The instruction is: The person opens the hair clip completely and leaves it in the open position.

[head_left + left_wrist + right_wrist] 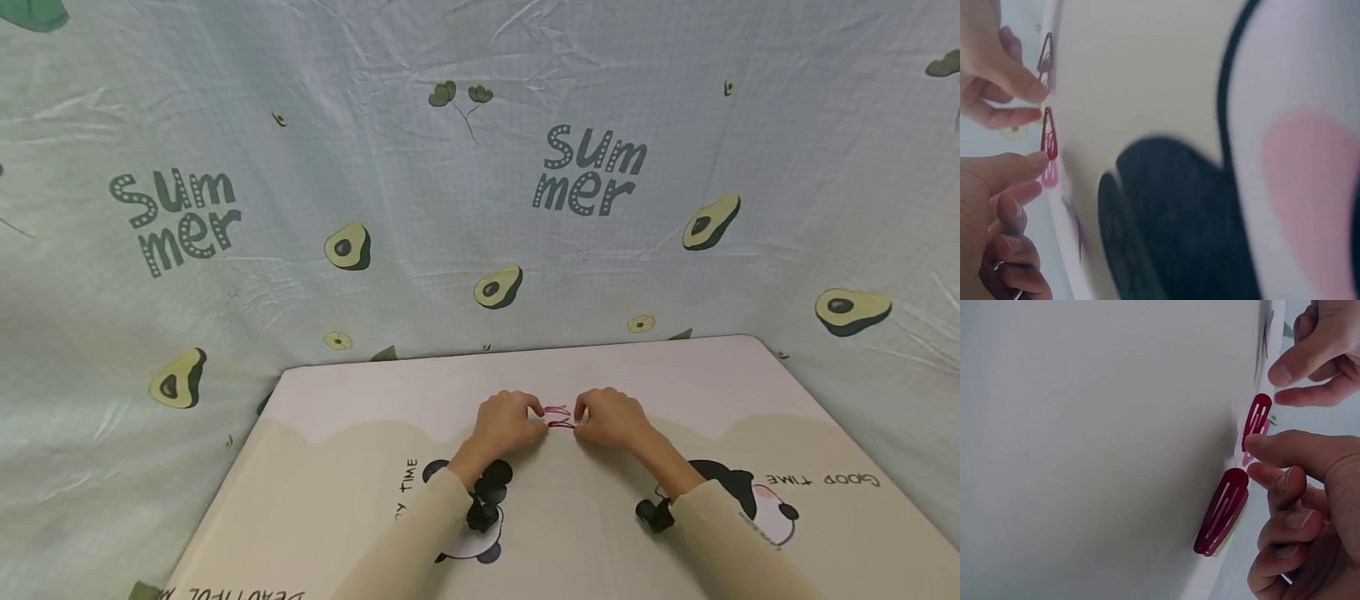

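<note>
Between the hands, a dark red snap hair clip (pixel 561 424) lies on the table, and a pink hair clip (pixel 557 409) lies just behind it. My left hand (pixel 513 421) is at their left ends, its thumb (pixel 1034 161) at the red clip's end. At the opposite ends is my right hand (pixel 611 417), its thumb (pixel 1272 447) over the red clip's end. Both hands show a gap between thumb and index fingertip; the other fingers curl loosely. Another dark red clip (pixel 1222 512), with something light green beneath, lies by the right hand; the head view hides it.
The tabletop (pixel 577 500) has a pale cover printed with pandas and lettering. Behind it hangs a light curtain (pixel 420 183) with avocado prints. The clips lie toward the table's far edge.
</note>
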